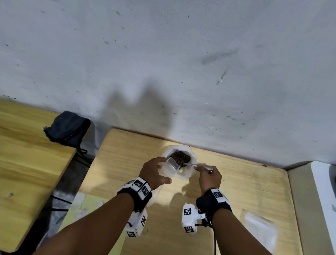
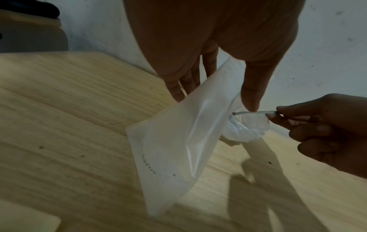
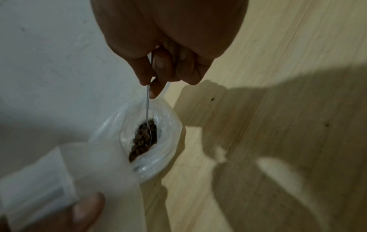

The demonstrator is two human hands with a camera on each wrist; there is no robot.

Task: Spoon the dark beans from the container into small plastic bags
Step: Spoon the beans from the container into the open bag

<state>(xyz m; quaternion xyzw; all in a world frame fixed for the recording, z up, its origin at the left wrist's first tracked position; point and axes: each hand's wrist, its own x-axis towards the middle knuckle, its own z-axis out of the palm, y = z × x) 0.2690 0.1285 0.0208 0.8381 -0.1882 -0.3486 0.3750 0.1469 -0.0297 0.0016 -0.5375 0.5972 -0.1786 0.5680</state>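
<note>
- Pinched between thumb and fingers of the left hand [image 1: 153, 173], a small frosted plastic bag [image 2: 178, 141] hangs tilted above the wooden table [image 1: 238, 192], its mouth up beside the container.
- From the left wrist view, the thumb lies on one face of the bag near the top edge and the other fingers [image 2: 190, 81] reach behind the opposite face; a curved dotted seam shows near the bag's lower end.
- Right hand [image 1: 209, 178] grips the thin handle of a metal spoon [image 3: 148, 108] between thumb and curled fingertips [image 3: 157, 87].
- Spoon's bowl is down among the dark beans [image 3: 144, 138], inside the container [image 1: 188, 171].
- That container is clear, crinkled plastic and stands on the table near the wall [image 1: 168, 57]; the beans sit low inside it, and the bag's upper edge overlaps its near-left rim.
- Each wrist carries a black band with white blocks printed with square black-and-white code markers [image 1: 139, 184]; these hold patterns only, no readable words.
- No brand, label or lettering can be read on the bag, container or spoon.
- To the left, a dark cloth pouch [image 1: 67, 128] lies on the edge of a second wooden table [image 1: 12, 156].
- Pale flat plastic bags [image 1: 259, 225] lie on the table, right of the right forearm.
</note>
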